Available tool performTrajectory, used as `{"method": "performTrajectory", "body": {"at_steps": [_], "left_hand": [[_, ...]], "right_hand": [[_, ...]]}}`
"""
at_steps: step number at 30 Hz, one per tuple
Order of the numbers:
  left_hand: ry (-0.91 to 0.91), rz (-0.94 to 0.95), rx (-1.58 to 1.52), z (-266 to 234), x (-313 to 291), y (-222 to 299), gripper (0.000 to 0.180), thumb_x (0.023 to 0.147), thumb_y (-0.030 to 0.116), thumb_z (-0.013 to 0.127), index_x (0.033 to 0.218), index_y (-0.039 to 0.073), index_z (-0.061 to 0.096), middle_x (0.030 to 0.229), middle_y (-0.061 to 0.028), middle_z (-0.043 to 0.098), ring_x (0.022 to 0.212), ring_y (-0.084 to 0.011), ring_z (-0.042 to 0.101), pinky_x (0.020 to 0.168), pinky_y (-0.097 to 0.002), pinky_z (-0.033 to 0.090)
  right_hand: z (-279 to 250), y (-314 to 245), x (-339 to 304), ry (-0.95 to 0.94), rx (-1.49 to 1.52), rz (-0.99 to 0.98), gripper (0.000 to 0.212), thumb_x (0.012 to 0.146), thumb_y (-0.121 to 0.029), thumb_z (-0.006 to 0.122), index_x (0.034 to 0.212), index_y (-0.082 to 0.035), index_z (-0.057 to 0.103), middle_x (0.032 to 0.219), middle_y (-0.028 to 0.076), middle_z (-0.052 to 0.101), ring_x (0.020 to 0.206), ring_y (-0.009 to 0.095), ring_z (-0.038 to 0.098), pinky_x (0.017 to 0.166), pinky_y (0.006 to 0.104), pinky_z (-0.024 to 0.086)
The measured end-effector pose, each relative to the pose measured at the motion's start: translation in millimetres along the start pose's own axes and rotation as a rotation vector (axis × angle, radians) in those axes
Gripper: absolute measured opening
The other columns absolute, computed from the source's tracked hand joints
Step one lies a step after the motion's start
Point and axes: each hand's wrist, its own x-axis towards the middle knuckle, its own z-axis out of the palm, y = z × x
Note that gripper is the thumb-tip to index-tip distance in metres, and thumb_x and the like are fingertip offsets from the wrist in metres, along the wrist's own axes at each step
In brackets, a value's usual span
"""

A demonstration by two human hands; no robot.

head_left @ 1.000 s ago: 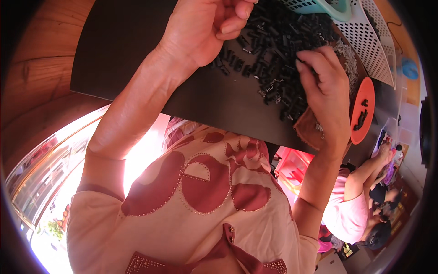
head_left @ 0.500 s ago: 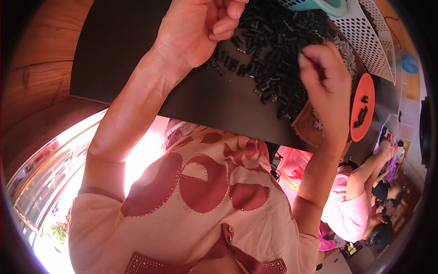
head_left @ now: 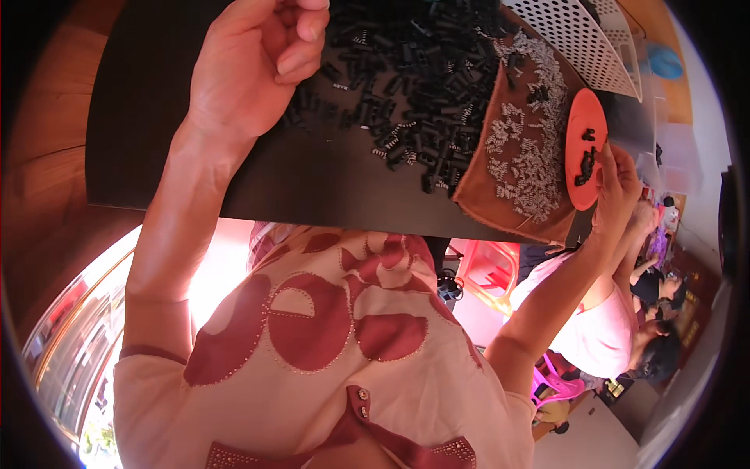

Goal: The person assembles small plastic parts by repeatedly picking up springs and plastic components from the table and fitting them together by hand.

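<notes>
My left hand [head_left: 250, 74] is raised over the left part of the dark table, palm turned up and inward, fingers curled. Its fingertips run up to the upper edge of the picture, so what they hold, if anything, is hidden. At the far right, my right hand [head_left: 617, 184] closes its thumb and fingers at the right rim of an orange-red plate [head_left: 580, 117]. Several small black parts [head_left: 586, 166] lie in the plate. Left of it, small metal springs [head_left: 531, 164] are spread on a brown cloth [head_left: 480, 184]. Black plastic pieces [head_left: 414, 86] are heaped between the cloth and my left hand.
A white perforated basket [head_left: 578, 43] stands behind the plate. The dark table [head_left: 336, 191] has its near edge close to my body. Beyond the table at the right, another person in a pink top [head_left: 598, 332] sits near a red stool [head_left: 492, 273].
My right hand has moved from above the springs and black pieces rightward to the plate's rim, uncovering the cloth. The view has shifted; my left hand keeps its curled pose.
</notes>
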Motion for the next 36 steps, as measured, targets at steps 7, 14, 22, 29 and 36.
{"method": "performTrajectory", "body": {"at_steps": [7,14,22,29,36], "left_hand": [[0.032,0.039,0.046,-7,-11,11,0.033,0.102,0.03,0.046,0.083,0.007,0.059,0.065,-0.0041,0.054,0.045,-0.0117,0.039,0.041,-0.0241,0.027],[0.043,0.031,0.05,-9,-5,9,0.033,0.102,0.03,0.046,0.083,0.006,0.059,0.065,-0.0034,0.055,0.045,-0.0118,0.041,0.043,-0.0242,0.028],[0.065,0.012,0.041,-7,-2,9,0.031,0.101,0.03,0.048,0.083,0.007,0.059,0.067,-0.0032,0.055,0.046,-0.012,0.04,0.044,-0.024,0.029],[0.038,0.004,0.013,-6,-1,11,0.031,0.1,0.031,0.049,0.083,0.007,0.06,0.067,-0.0032,0.056,0.046,-0.0119,0.04,0.044,-0.0239,0.029],[0.019,-0.009,-0.007,-3,-1,11,0.031,0.1,0.031,0.05,0.083,0.007,0.06,0.067,-0.003,0.056,0.046,-0.0119,0.04,0.044,-0.024,0.029]], "right_hand": [[22,-5,-8,0.007,-0.066,-0.054,0.019,0.095,-0.013,0.063,0.107,0.001,0.068,0.084,0.003,0.07,0.061,0.002,0.051,0.055,0.0176,0.039],[117,-83,-32,-0.37,-0.041,-0.337,0.011,0.091,-0.007,0.065,0.101,-0.001,0.067,0.083,0.002,0.064,0.069,0.009,0.055,0.062,0.0242,0.044],[183,-100,-32,-0.569,-0.173,-0.688,0.012,0.086,-0.005,0.065,0.097,-0.005,0.067,0.084,0.01,0.057,0.072,0.027,0.06,0.065,0.0354,0.048],[197,-109,-39,-0.592,-0.355,-0.69,0.011,0.084,-0.008,0.065,0.095,-0.008,0.067,0.087,0.008,0.058,0.075,0.03,0.063,0.066,0.0397,0.05],[211,-117,-47,-0.623,-0.243,-0.782,0.01,0.084,-0.009,0.064,0.093,-0.008,0.064,0.087,0.008,0.057,0.075,0.032,0.063,0.064,0.0417,0.05]]}}
